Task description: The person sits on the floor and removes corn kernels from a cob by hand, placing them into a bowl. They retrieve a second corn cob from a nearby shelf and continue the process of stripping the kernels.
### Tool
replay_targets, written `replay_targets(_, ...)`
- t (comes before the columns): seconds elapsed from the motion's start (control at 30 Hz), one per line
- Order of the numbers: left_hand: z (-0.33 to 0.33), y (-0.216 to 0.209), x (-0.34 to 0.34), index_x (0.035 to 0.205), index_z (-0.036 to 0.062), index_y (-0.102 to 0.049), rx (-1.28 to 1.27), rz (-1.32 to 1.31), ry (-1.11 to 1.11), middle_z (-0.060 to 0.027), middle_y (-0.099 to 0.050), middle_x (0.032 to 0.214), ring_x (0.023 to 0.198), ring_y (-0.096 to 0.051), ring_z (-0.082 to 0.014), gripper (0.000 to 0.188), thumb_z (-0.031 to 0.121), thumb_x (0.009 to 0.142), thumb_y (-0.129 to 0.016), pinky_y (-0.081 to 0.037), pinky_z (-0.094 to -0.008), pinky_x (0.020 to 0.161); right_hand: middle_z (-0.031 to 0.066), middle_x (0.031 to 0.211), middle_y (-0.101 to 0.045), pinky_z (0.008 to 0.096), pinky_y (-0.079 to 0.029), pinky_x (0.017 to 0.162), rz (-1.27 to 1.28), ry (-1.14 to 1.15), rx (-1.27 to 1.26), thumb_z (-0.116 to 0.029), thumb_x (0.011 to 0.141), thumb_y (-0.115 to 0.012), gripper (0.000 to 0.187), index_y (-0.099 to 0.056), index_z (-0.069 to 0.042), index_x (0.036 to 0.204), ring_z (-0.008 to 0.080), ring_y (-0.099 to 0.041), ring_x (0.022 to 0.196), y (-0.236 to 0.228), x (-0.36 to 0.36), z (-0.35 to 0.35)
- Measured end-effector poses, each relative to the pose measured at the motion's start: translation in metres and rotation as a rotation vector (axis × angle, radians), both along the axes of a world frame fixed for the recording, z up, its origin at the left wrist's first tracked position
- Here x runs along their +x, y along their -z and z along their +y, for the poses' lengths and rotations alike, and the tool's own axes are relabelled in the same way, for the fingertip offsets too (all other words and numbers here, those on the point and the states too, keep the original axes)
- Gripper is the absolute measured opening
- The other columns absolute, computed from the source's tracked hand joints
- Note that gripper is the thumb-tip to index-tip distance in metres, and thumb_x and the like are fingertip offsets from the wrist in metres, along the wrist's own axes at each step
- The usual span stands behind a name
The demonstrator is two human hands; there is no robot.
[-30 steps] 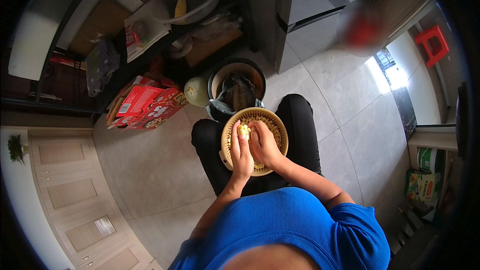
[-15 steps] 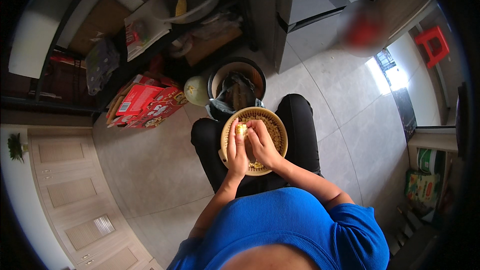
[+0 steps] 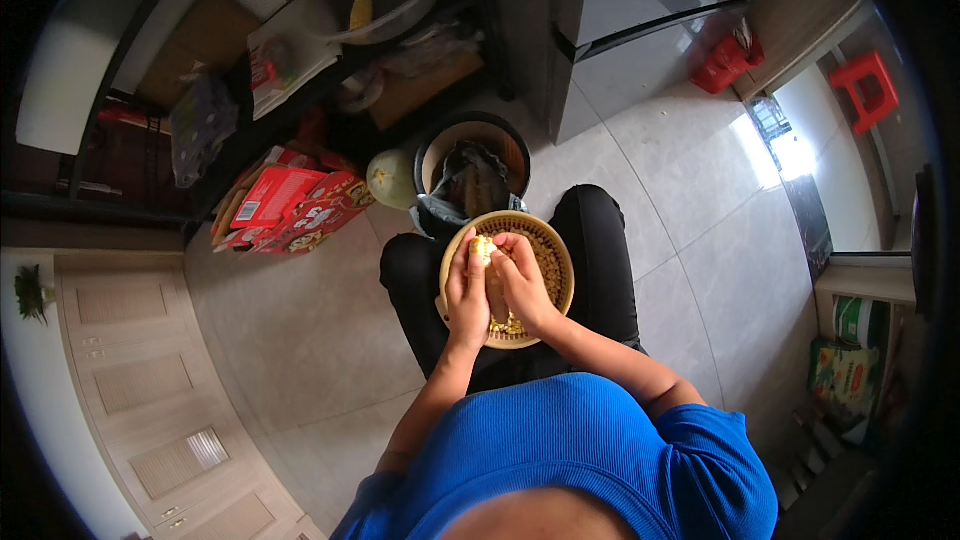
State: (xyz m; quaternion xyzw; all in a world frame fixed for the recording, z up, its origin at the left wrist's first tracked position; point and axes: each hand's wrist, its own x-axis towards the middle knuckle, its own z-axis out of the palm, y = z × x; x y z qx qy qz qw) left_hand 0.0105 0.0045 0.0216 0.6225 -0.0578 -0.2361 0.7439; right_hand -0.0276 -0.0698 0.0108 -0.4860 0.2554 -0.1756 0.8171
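Steady corn (image 3: pixel 482 245) in left hand (image 3: pixel 466 288), pinched by right hand (image 3: pixel 526 292) as now; push kernels (image 3: pixel 487 252) off over basket (image 3: pixel 568 295), frame centre.

1 red stool (image 3: pixel 858 70), red cartons (image 3: pixel 300 205)

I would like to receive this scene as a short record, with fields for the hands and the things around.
Left hand: around a partly hidden corn cob
Right hand: fingertips at this cob
Below hands: tan basket with loose kernels
Beyond basket: lined bin; pale round melon at its left
Shelf: translucent basin holding yellow corn
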Motion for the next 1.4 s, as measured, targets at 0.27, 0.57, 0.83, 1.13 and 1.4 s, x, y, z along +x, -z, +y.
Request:
replay_targets(0.27, 0.023, 0.024, 0.01, 0.134, 0.0018, -0.033, -0.032, 0.258, 0.117, -0.0091, -0.047, 0.123, 0.104, -0.051, -0.0135, 0.046, 0.008, 0.09, -0.047, -0.042, -0.0275, 0.089, 0.0184, 0.089, -0.061, 0.0356, -0.046, 0.076, 0.251, -0.486, -0.773, -0.008, 0.083, -0.051, 0.016, -0.061, 0.0, 0.094, 0.0309, -0.06, 0.085, 0.032, -0.02, -0.04)
replay_targets(0.57, 0.017, 0.023, -0.006, 0.133, 0.0021, -0.033, 0.104, 0.018, 0.181, -0.0111, -0.048, 0.12, 0.104, -0.052, -0.0144, 0.055, -0.009, 0.082, -0.051, -0.046, -0.0261, 0.086, 0.0094, 0.084, -0.061, 0.0265, -0.046, 0.072, 0.192, -0.43, -0.246, -0.022, 0.087, -0.058, 0.025, -0.057, 0.002, 0.095, 0.0137, -0.058, 0.079, 0.026, -0.022, -0.046)
replay_targets(0.83, 0.008, 0.023, -0.015, 0.13, 0.0027, -0.038, 0.281, -0.173, 0.156, -0.0133, -0.047, 0.125, 0.111, -0.05, -0.0202, 0.046, -0.001, 0.086, -0.049, -0.042, -0.0277, 0.091, 0.0126, 0.082, -0.061, 0.0292, -0.047, 0.066, 0.242, -0.354, -0.269, -0.026, 0.091, -0.052, 0.03, -0.053, 0.003, 0.096, 0.0165, -0.058, 0.074, 0.036, -0.013, -0.034)
replay_targets(1.13, -0.004, 0.038, -0.033, 0.131, 0.003, -0.033, 0.483, -0.255, 0.043, -0.0219, -0.047, 0.123, 0.111, -0.05, -0.0309, 0.038, 0.019, 0.096, -0.034, -0.041, -0.036, 0.092, 0.0238, 0.078, -0.06, 0.0372, -0.046, 0.066, 0.321, -0.233, -0.336, -0.028, 0.092, -0.047, 0.035, -0.053, 0.007, 0.09, 0.0324, -0.061, 0.073, 0.038, -0.012, -0.017)
replay_targets(1.4, -0.01, 0.037, -0.038, 0.131, 0.001, -0.034, 0.52, -0.186, -0.045, -0.0167, -0.046, 0.125, 0.114, -0.046, -0.024, 0.041, 0.024, 0.098, -0.032, -0.036, -0.0322, 0.095, 0.0294, 0.077, -0.057, 0.0448, -0.045, 0.065, 0.318, -0.204, -0.549, -0.022, 0.092, -0.043, 0.031, -0.052, 0.007, 0.083, 0.0446, -0.056, 0.076, 0.032, -0.017, -0.018)
